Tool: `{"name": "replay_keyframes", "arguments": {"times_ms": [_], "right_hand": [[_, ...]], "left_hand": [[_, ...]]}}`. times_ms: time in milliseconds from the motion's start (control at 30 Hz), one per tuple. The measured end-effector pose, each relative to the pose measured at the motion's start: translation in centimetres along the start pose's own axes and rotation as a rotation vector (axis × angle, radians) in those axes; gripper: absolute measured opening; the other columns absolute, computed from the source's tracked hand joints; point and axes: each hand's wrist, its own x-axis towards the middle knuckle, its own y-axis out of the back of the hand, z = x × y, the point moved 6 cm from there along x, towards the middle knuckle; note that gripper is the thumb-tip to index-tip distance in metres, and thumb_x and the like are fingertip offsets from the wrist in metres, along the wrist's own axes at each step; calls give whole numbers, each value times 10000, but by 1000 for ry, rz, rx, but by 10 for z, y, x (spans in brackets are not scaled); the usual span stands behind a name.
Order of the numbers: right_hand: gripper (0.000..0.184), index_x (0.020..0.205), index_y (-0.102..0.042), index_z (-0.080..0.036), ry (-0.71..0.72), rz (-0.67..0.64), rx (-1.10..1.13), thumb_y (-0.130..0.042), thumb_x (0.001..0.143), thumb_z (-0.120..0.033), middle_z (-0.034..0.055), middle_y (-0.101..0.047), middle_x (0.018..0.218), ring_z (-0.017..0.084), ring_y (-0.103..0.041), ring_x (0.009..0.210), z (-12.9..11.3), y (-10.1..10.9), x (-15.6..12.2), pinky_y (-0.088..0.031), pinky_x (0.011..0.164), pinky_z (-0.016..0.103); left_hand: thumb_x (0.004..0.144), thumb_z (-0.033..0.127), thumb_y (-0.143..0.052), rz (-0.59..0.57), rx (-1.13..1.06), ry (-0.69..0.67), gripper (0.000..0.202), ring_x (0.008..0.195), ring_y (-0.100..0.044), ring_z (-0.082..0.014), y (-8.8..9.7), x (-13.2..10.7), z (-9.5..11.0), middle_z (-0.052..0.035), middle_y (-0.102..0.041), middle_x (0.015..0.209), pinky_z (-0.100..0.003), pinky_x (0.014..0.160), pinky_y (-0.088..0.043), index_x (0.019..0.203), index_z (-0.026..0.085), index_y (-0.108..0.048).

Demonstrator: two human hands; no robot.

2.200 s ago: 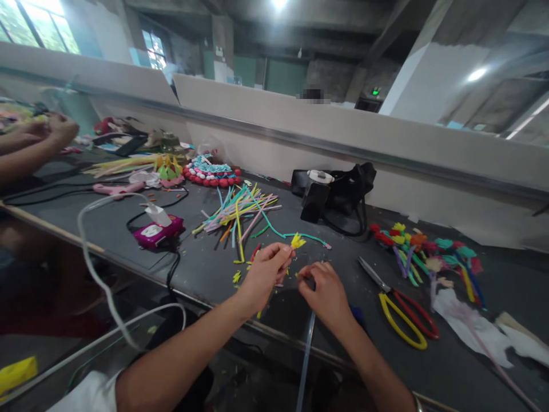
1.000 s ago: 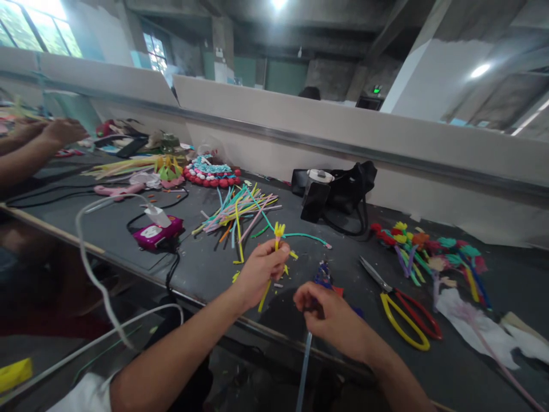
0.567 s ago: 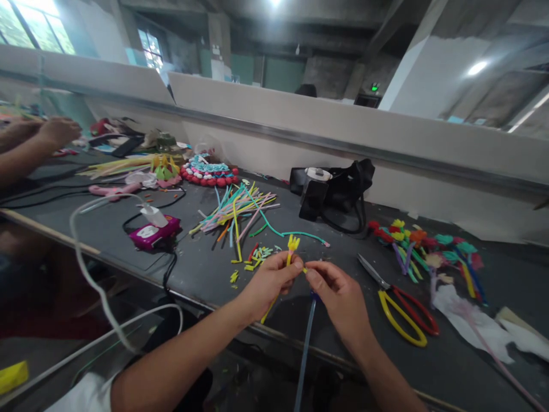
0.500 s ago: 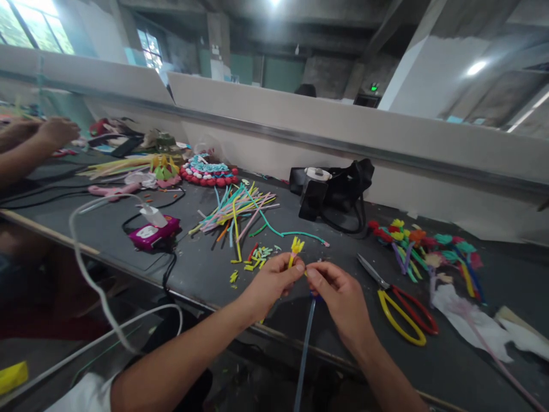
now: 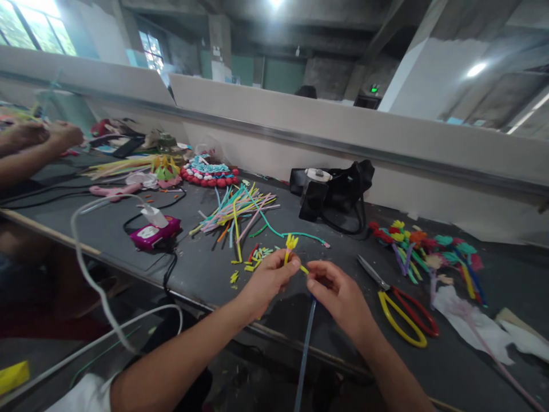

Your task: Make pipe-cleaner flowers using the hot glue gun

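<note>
Plainly, left hand pinches flower; right hand near.

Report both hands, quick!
Left hand: closed, holding the yellow flower.
Right hand: partly curled at the short yellow strip; whether gripping it, cannot be told.

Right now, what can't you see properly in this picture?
All in the head view:
Stem of the yellow tuft: partly hidden by the left hand.
Right hand: too small to tell whether its fingertips touch the yellow strip.
Pale tube: lower end cut off by the bottom edge.
Co-worker's hands: blurred, so what they hold is unclear.
Yellow object: cut off by the left edge.
</note>
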Motion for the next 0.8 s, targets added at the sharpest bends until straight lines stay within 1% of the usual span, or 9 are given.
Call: {"name": "replay_keyframes", "arguments": {"times_ms": [67, 167, 233, 367, 467, 533, 633, 700, 800], "right_hand": [[279, 979, -666, -199, 13, -12, 28, -629, 806, -415, 34, -686, 875, 166, -631, 795, -1, -5, -2, -490, 684, 261], [259, 862, -675, -197, 17, 88, 18, -602, 843, -445, -10, -625, 685, 126, -563, 610, -2, -2, -4, -456, 575, 232], [263, 855, -674, -198, 15, 147, 12, -596, 852, -449, -23, -603, 644, 114, -530, 554, -1, 3, -4, -434, 530, 223], [239, 882, -687, -205, 65, 217, -61, -606, 852, -428, -23, -623, 676, 114, -535, 561, -4, 14, -3, -436, 537, 223], [194, 861, -695, -217, 145, 236, -156, -600, 863, -386, -14, -658, 747, 120, -571, 625, -12, 17, -5, -446, 586, 224], [168, 841, -696, -224, 191, 225, -201, -596, 872, -357, -15, -670, 780, 121, -590, 666, -17, 14, -6, -445, 617, 222], [155, 824, -693, -230, 218, 208, -243, -592, 880, -334, -25, -669, 764, 117, -588, 659, -19, 7, -8, -432, 618, 223], [159, 810, -689, -226, 226, 233, -274, -594, 878, -333, -24, -670, 747, 120, -582, 645, -19, 3, -9, -423, 608, 227], [190, 751, -668, -210, 240, 293, -324, -612, 861, -354, -17, -659, 693, 130, -575, 621, -19, -2, -12, -417, 601, 239]], "left_hand": [[818, 413, -632, 1, 30, -7, 265, 511, -265, -65, -1, -1, 0, 70, -356, 634, -212, 456, -198, 801, 179, -508], [806, 402, -646, -24, 63, -24, 263, 522, -284, -68, -5, -3, 2, 62, -373, 640, -216, 460, -203, 786, 176, -513], [810, 414, -638, -37, 27, -9, 269, 510, -263, -66, -6, -4, 3, 64, -362, 636, -222, 456, -179, 794, 174, -519], [875, 457, -506, -35, -93, 63, 304, 480, -244, -60, -6, -4, 3, 53, -378, 647, -230, 455, -152, 847, 161, -569], [884, 438, -502, -28, -108, 76, 298, 469, -254, -51, -6, -4, 1, 49, -391, 649, -226, 451, -143, 826, 155, -576], [875, 425, -537, -38, -113, 75, 281, 459, -243, -44, -7, -3, -1, 54, -389, 638, -222, 445, -130, 821, 152, -578], [859, 431, -574, -45, -128, 79, 286, 451, -229, -39, -9, -3, -5, 61, -394, 617, -212, 436, -130, 845, 146, -597], [850, 445, -587, -48, -137, 87, 298, 448, -225, -41, -11, -3, -8, 66, -394, 598, -204, 431, -136, 853, 148, -598], [843, 470, -589, -54, -126, 87, 313, 442, -234, -45, -14, -3, -12, 76, -377, 566, -196, 427, -159, 814, 159, -567]]}}
